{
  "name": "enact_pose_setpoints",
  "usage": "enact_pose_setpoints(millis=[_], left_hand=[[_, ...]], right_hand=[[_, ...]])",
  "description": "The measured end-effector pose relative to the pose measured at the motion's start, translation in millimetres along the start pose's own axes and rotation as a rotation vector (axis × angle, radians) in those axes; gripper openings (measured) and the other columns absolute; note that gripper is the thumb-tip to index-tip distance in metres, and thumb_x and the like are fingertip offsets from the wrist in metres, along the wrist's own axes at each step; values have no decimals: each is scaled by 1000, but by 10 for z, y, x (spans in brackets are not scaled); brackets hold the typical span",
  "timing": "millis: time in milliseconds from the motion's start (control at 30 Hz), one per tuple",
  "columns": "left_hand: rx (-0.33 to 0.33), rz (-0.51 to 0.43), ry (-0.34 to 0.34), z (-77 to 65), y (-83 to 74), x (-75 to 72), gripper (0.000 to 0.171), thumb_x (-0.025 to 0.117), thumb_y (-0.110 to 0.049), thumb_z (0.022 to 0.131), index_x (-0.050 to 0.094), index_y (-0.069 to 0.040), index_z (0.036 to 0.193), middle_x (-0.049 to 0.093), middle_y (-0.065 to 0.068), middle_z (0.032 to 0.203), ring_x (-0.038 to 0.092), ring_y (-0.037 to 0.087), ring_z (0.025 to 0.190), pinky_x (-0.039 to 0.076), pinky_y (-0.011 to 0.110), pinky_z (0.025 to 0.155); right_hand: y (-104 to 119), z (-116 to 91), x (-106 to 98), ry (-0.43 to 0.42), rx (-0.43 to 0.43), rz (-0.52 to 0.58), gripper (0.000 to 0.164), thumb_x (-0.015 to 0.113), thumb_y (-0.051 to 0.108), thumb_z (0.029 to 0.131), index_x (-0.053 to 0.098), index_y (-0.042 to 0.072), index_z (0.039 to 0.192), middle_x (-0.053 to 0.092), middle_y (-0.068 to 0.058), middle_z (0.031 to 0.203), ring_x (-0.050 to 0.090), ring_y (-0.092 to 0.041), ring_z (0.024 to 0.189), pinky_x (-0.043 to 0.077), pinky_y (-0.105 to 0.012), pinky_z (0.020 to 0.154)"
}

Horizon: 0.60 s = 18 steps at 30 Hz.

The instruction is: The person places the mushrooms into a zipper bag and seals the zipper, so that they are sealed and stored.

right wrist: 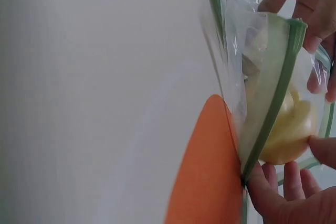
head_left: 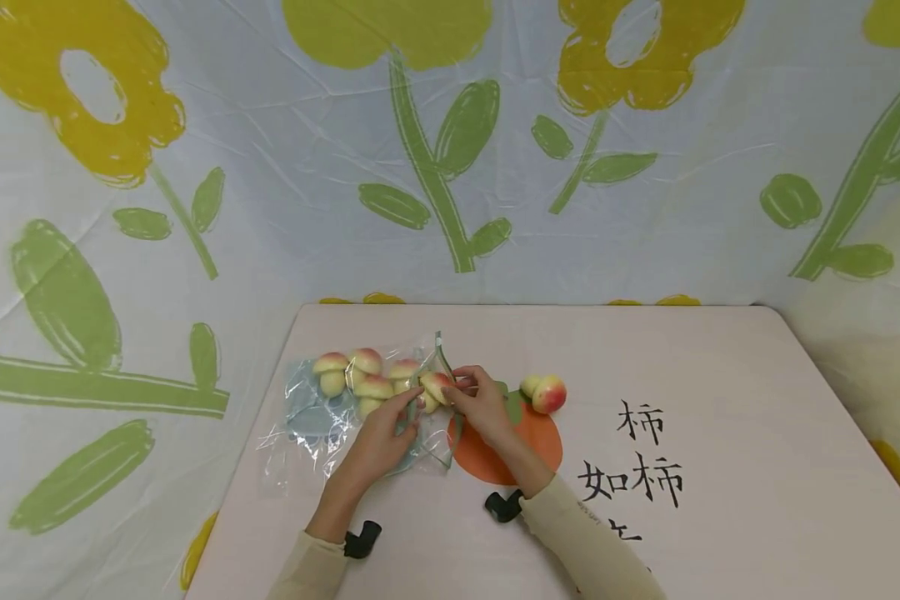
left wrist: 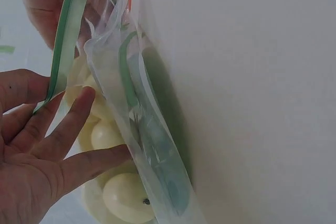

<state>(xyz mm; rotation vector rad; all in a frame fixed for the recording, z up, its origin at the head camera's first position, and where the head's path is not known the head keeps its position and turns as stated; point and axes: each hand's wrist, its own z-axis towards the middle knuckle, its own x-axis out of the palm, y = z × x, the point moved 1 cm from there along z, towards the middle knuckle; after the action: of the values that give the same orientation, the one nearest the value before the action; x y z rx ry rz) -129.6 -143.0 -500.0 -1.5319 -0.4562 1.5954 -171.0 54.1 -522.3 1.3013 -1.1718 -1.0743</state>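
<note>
A clear zip bag (head_left: 311,454) with a green zip edge (left wrist: 67,30) lies toward the table's left, holding several yellow mushroom-shaped pieces (head_left: 332,371) with reddish caps. My left hand (head_left: 386,433) pinches the bag's edge between thumb and fingers, its other fingers spread against the plastic. At the bag's mouth, my right hand (head_left: 483,404) grips one yellow mushroom-shaped piece (right wrist: 286,135), thumb on one side and fingers beneath. Part of that piece is hidden behind the zip strip in the right wrist view. Another mushroom-shaped piece (head_left: 549,393) lies outside the bag, right of my right hand.
The pale table (head_left: 757,400) bears a printed orange persimmon (head_left: 536,450) under my right forearm and black written characters (head_left: 641,421) to the right. A flower-patterned cloth (head_left: 292,208) hangs behind and at both sides. Dark wrist devices (head_left: 504,506) sit by both sleeves.
</note>
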Motion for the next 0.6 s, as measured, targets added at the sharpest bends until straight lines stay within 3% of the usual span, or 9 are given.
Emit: enact_pose_setpoints(millis=[267, 400, 500, 600], left_hand=[[-10, -25, 6, -6, -17, -15, 56, 66, 5, 86, 56, -6, 140, 62, 10, 130, 63, 29, 107, 51, 46, 91], [-1, -32, 15, 0, -27, -28, 55, 65, 6, 87, 56, -4, 141, 63, 10, 128, 62, 28, 109, 51, 45, 92], [14, -42, 21, 7, -38, -38, 55, 64, 7, 87, 55, -2, 140, 61, 11, 132, 59, 27, 112, 50, 45, 92], [10, -52, 27, 12, -49, -41, 55, 64, 7, 87, 55, -2, 141, 62, 10, 126, 57, 24, 106, 48, 44, 90]], right_hand=[[-44, 4, 46, 39, -67, 27, 40, 66, -7, 92, 49, -16, 127, 64, -32, 102, 61, -48, 86, 55, -53, 74], [-35, 6, 48, 79, -65, -3, 39, 61, -9, 94, 48, -15, 130, 66, -32, 105, 61, -45, 84, 55, -40, 70], [-31, 10, 53, 136, -33, -46, 41, 57, -7, 96, 47, -9, 136, 69, -24, 110, 57, -31, 73, 48, -26, 63], [-39, 6, 65, 230, -11, -79, 44, 52, -6, 99, 43, -5, 142, 70, -19, 115, 54, -32, 68, 40, -22, 55]])
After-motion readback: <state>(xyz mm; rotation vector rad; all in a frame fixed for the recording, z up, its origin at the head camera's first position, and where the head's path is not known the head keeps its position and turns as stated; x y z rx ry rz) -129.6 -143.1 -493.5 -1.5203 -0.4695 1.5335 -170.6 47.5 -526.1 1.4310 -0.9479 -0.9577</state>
